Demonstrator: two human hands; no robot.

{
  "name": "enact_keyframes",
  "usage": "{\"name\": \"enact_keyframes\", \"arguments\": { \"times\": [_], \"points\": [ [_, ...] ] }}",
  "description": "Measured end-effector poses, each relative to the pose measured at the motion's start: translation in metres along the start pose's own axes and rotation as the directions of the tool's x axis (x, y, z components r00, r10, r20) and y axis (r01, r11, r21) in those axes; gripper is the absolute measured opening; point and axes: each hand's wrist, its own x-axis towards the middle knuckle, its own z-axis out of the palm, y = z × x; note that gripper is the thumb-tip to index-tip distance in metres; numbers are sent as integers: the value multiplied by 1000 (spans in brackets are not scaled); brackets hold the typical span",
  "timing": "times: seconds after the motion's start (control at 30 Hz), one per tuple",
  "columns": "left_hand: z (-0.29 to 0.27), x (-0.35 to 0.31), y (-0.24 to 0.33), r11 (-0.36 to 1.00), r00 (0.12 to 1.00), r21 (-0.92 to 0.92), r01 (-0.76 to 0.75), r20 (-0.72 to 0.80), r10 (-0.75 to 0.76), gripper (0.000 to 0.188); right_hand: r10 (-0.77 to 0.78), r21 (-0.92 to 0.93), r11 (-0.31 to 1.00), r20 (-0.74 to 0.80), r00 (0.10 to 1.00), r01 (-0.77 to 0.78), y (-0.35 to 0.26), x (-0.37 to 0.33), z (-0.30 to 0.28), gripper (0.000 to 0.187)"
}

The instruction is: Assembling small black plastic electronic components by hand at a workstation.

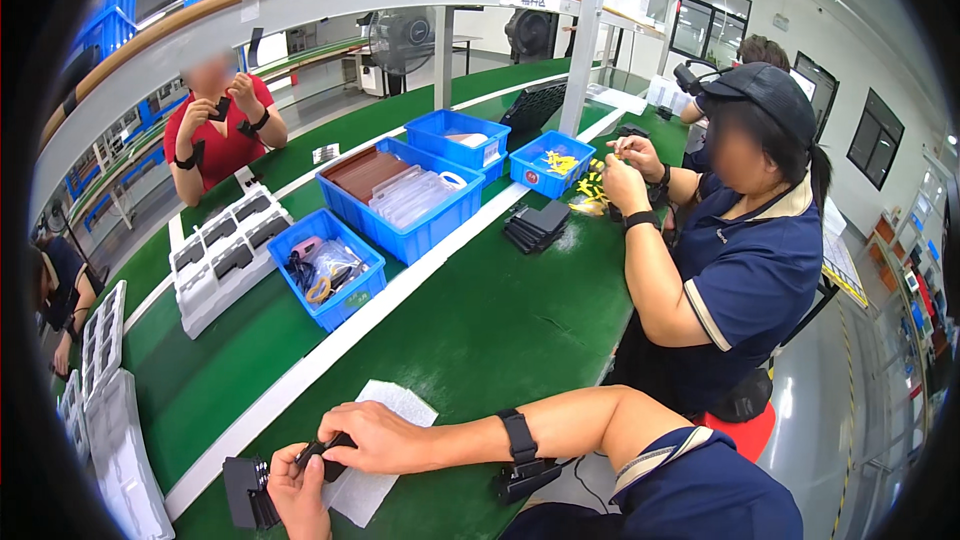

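Between my two hands is a small black part (325,449), its exact kind too small to make out. My left hand (296,496) pinches it from the near side. The fingers of my right hand (375,437) close on its other end. Under my right hand and wrist lies a white sheet (408,402), cloth or paper, on the green table (480,340). Several flat black pieces (243,493) lie stacked just left of my left hand, partly hidden by it.
Blue bins hold mixed tools (345,308), brown and clear sheets (410,240), and yellow pieces (540,180). Grey moulded trays (205,315) stand beyond the white divider strip (260,415). A co-worker (740,240) handles yellow pieces at right, near stacked black parts (538,227). Another person sits across.
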Motion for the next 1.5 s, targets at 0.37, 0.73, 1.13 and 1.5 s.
{"name": "enact_keyframes", "arguments": {
  "times": [0.37,0.73,1.13,1.5],
  "points": [
    [-5,-6,12,999,997,-34,39,64,-37,19,-171,-4,985,69,983,172,17,4,13,5],
    [-63,25,58,996,984,39,-78,-154,83,24,150,214,958,194,969,-191,-5,3,-13,19],
    [-79,33,58,503,987,852,-143,88,132,31,49,60,996,223,974,-63,-4,6,-15,18],
    [-62,23,37,154,994,988,-15,-1,106,37,-130,66,990,143,981,122,8,5,-2,14]
  ]
}}
